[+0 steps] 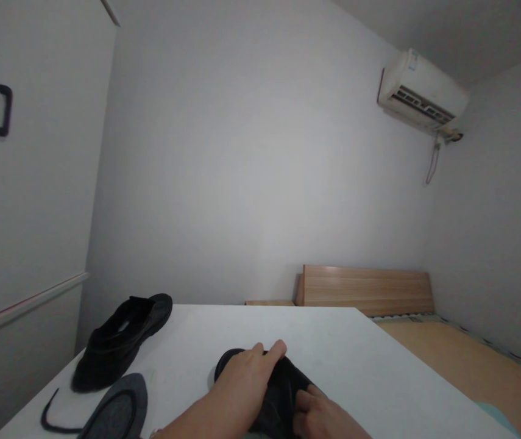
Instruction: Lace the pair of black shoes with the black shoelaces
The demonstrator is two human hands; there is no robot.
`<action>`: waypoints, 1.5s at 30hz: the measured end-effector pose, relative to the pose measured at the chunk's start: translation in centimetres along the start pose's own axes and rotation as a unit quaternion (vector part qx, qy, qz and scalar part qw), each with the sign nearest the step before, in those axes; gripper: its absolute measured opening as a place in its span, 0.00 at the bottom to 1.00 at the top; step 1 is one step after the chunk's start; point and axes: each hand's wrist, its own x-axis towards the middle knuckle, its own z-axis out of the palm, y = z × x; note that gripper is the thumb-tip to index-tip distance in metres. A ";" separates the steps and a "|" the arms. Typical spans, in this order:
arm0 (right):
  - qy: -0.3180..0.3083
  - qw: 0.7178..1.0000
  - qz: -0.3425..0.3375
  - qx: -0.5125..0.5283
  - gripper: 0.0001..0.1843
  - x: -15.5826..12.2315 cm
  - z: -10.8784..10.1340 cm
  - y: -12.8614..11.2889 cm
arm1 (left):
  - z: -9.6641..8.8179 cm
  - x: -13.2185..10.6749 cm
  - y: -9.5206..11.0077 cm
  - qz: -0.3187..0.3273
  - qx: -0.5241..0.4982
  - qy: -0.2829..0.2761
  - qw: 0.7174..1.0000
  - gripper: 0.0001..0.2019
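Head view: white bench, plain surface, standing before a pale wall. Black shoe found at the bench's near edge, between both hands. Left hand lies over its left side, fingers bent across the far part (whether they close on it cannot be told). Right hand has its fingers curled narrow, gripping the shoe's right side. Second black shoe sits on the bench's left; nearer, a grey sole-shaped piece and a thin curved black strip. Room: white cabinet with dark handle at left; air conditioner high at right; below it, bed with wood-grain headboard.
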 end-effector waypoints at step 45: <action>-0.073 0.992 0.026 0.102 0.16 2.5 -6.0 0.1 | -0.1 -1.3 -2.7 0.039 -0.092 -0.040 0.994 0.31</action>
